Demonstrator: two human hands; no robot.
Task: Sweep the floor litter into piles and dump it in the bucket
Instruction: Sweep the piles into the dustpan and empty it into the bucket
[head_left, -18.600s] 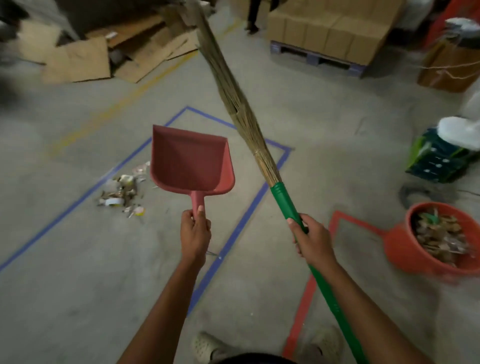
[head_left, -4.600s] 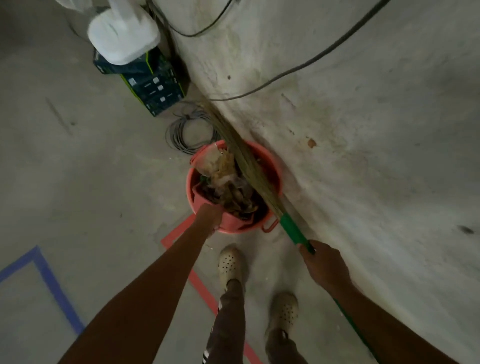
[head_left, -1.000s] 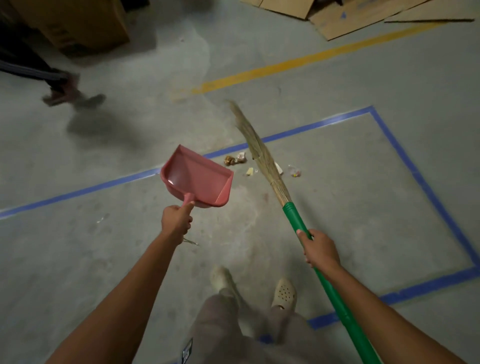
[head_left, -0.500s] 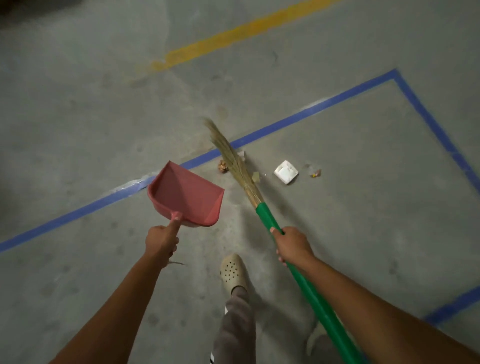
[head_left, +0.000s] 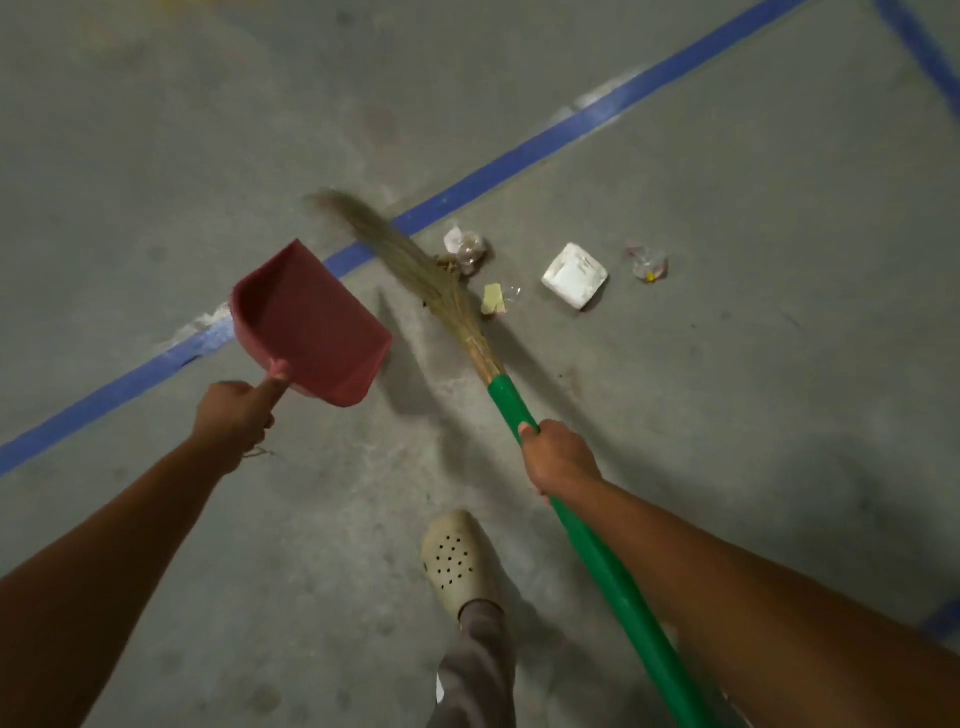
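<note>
Grey concrete floor (head_left: 753, 441) fills the head view, crossed by a blue tape line (head_left: 519, 156) that runs from the lower left up to the upper right.

The left hand (head_left: 234, 415) grips the short handle of a red plastic dustpan (head_left: 317, 332), fingers curled round it and the thumb laid along the handle towards the pan. The dustpan is held above the floor with its open mouth pointing up and away, over the blue line.

The right hand (head_left: 558, 457) is clenched round the green plastic shaft of a long broom (head_left: 597, 561), close to where the shaft meets the bound straw. The straw-coloured bristles (head_left: 410, 265) slant up and to the left, and their tip is blurred, reaching across the tape.

The floor litter lies just inside the tape, to the right of the bristles:
- a crumpled brownish wrapper (head_left: 467, 249) touching or just beside the straw, nearest the line
- a small yellow scrap (head_left: 492, 300) just beside the bristles, lower down
- a white square container (head_left: 574, 275) further right, apart from the broom
- a crumpled clear plastic bag (head_left: 647, 264) with a yellow speck, furthest right

The pieces are spread in a loose row.

Below, between the two forearms, a cream perforated clog (head_left: 457, 561) stands on the concrete under a grey trouser leg (head_left: 478, 670).
</note>
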